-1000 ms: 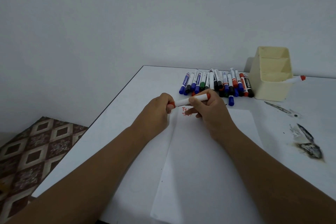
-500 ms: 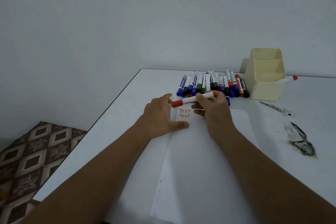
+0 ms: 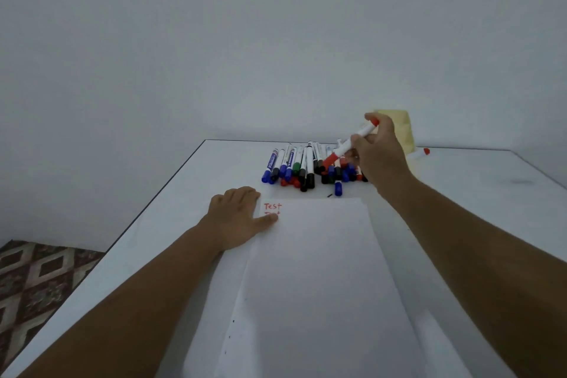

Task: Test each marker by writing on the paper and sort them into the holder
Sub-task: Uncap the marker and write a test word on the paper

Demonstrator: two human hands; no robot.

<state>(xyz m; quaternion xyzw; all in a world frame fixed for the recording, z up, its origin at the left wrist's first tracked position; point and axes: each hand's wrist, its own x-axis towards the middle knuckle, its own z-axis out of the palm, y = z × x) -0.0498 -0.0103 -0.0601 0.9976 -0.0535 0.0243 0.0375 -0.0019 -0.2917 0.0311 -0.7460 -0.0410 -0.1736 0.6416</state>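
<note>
The red marker is being held in the air above the far right part of the marker pile, its long axis slanting from a red cap low on the near left to a red end high on the far right, toward the holder. The right hand is gripping it, fingers curled round the white barrel, and is hiding most of the cream holder behind it, so what is sitting inside cannot be told. The pile is lying on the white tabletop just beyond the far edge of the paper, with blue, black, green and red caps mostly pointing toward the near side. One more marker with a red end is lying on the tabletop right of the holder. The left hand is resting flat on the near left of the scene, fingers relaxed and holding nothing, thumb pressing the paper's far left corner and partly covering the lower of two red written words. A patterned floor is showing at the near left.
</note>
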